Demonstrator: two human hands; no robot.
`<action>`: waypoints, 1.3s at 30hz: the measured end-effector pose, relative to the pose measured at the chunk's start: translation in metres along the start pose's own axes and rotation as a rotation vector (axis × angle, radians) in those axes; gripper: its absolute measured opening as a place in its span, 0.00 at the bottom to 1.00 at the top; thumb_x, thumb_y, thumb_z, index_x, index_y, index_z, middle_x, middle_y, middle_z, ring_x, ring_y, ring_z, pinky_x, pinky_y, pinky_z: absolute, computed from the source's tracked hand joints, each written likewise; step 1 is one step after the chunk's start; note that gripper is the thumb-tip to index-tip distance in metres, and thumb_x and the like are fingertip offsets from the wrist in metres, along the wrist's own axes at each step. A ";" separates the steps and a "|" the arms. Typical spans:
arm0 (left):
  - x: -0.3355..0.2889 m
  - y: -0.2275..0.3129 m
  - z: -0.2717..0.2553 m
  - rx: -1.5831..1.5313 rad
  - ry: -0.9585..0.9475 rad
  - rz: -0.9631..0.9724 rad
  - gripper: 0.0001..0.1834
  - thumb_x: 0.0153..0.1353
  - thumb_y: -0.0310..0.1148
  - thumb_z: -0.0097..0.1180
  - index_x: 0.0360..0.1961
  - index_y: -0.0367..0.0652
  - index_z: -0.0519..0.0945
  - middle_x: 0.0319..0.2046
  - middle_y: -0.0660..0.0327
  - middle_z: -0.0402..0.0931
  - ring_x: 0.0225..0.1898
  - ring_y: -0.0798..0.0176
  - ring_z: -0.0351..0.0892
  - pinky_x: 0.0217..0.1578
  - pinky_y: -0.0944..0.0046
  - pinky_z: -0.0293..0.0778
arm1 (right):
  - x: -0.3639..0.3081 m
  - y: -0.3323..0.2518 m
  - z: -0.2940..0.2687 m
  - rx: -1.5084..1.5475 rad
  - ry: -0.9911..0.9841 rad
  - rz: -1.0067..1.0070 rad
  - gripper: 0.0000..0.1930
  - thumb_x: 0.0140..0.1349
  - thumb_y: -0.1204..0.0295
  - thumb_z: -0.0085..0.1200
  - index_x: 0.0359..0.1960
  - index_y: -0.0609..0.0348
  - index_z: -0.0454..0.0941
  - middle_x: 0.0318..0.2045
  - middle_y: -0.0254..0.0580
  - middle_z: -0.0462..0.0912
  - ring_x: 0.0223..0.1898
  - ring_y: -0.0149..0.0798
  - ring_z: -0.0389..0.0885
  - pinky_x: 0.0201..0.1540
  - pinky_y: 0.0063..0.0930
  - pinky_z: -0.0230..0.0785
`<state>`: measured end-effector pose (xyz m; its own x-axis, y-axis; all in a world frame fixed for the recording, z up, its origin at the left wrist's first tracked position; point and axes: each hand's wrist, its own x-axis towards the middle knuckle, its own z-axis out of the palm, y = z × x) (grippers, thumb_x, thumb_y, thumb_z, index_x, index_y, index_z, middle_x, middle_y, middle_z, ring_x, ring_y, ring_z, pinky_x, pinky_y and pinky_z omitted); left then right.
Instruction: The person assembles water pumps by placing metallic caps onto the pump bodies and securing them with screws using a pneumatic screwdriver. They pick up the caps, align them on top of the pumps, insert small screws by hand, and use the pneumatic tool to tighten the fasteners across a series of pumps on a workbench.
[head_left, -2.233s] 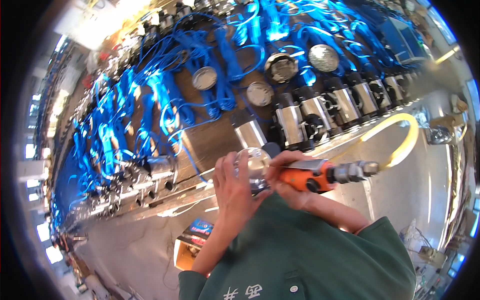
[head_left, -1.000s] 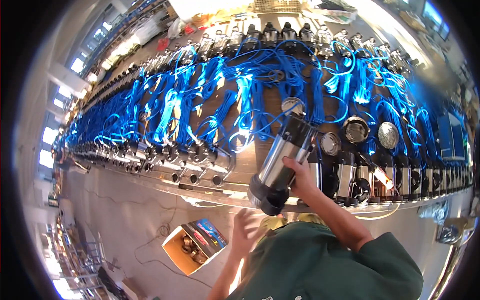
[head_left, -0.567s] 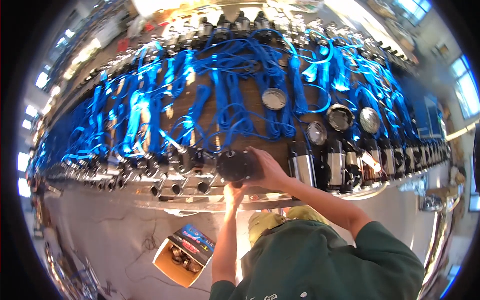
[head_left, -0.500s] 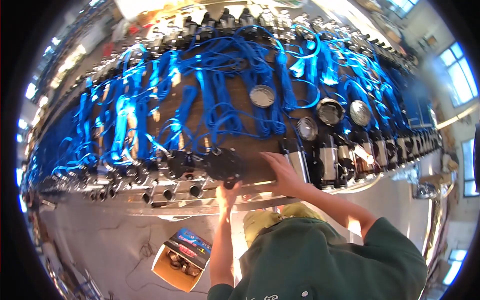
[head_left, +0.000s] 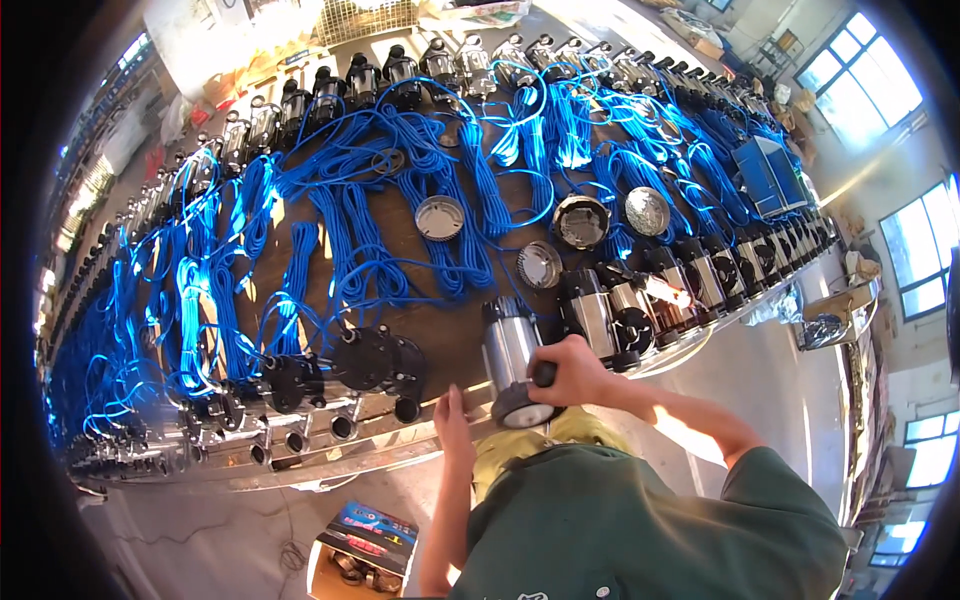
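A submersible pump with a silver cylinder and black ends lies at the near edge of the workbench, its bottom end tilted toward me. My right hand is closed around a black stub on the pump's side near that end. Left of the pump, my left hand is raised at the bench edge with its fingers stretched out, holding nothing. Nearest to it on the left is a black pump end with a round outlet beside it.
More pumps line both long sides of the bench. Coiled blue cables cover its middle, with round metal covers among them. A blue box stands at the far right. On the floor sits an open carton with metal parts inside.
My right hand, open before, has closed on the silver pump, which now extends over the near edge. My left hand has come away from the black pump end. The whole view has shifted.
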<state>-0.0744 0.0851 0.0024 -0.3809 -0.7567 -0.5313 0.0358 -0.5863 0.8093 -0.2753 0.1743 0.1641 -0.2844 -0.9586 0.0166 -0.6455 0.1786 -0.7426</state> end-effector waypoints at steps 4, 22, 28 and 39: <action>0.051 0.029 0.045 -0.532 -0.375 -0.350 0.23 0.67 0.50 0.46 0.41 0.37 0.75 0.23 0.64 0.71 0.26 0.69 0.70 0.27 0.69 0.68 | -0.051 -0.024 -0.054 0.651 0.056 0.549 0.07 0.45 0.74 0.62 0.26 0.64 0.79 0.22 0.37 0.79 0.25 0.31 0.78 0.31 0.23 0.71; 0.000 -0.042 0.070 0.791 0.403 0.505 0.13 0.58 0.30 0.58 0.39 0.34 0.70 0.31 0.56 0.72 0.31 0.58 0.72 0.33 0.61 0.70 | -0.085 0.099 -0.050 1.066 0.282 0.965 0.08 0.58 0.72 0.55 0.30 0.66 0.79 0.25 0.36 0.80 0.27 0.28 0.77 0.31 0.21 0.70; 0.045 0.016 0.162 0.986 -0.447 0.219 0.29 0.47 0.57 0.64 0.31 0.37 0.83 0.37 0.48 0.78 0.36 0.50 0.80 0.40 0.56 0.75 | -0.096 0.085 -0.058 1.194 0.255 0.899 0.11 0.62 0.68 0.54 0.36 0.65 0.78 0.30 0.39 0.81 0.32 0.29 0.78 0.39 0.22 0.71; 0.073 -0.002 0.184 0.600 -0.549 -0.293 0.23 0.47 0.47 0.63 0.33 0.36 0.82 0.38 0.54 0.80 0.38 0.55 0.81 0.39 0.61 0.76 | -0.118 0.070 -0.087 0.475 0.163 0.550 0.29 0.57 0.63 0.62 0.57 0.64 0.65 0.49 0.51 0.73 0.53 0.41 0.71 0.54 0.33 0.64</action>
<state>-0.2726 0.0842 0.0083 -0.6964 -0.2615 -0.6683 -0.5686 -0.3672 0.7362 -0.3484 0.3196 0.1687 -0.6037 -0.7065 -0.3692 -0.0142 0.4726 -0.8811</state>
